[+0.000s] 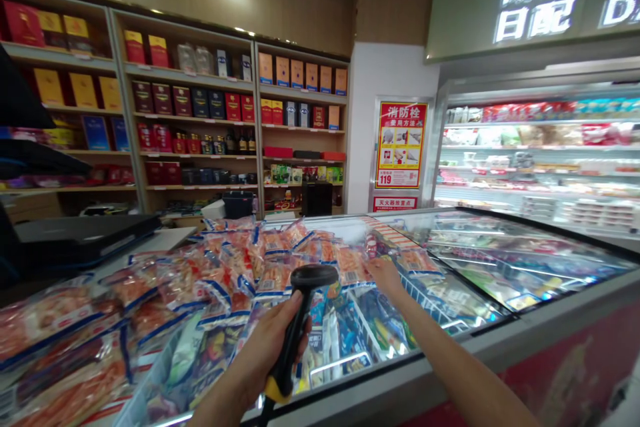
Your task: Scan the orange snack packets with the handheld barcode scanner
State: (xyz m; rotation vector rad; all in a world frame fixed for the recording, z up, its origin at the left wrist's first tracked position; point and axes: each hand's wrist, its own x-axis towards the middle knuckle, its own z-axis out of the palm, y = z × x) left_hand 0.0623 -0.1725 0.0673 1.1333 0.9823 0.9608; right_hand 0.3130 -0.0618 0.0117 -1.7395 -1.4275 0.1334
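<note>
My left hand is wrapped round the handle of a black and yellow barcode scanner, its head tilted up over the freezer. Farther out, my right hand reaches over the freezer with its fingers closed at the edge of a clear food packet with pinkish contents and a barcode label. The fingertips are small and partly hidden. Beside it lies another similar packet. Many more clear packets with blue edges are heaped to the left, on the freezer top.
Under the freezer's glass are wire baskets of bagged goods. A dark counter device stands at the left. Shelves of boxed goods line the back wall, a red and yellow notice hangs there, and a lit chiller is at the right.
</note>
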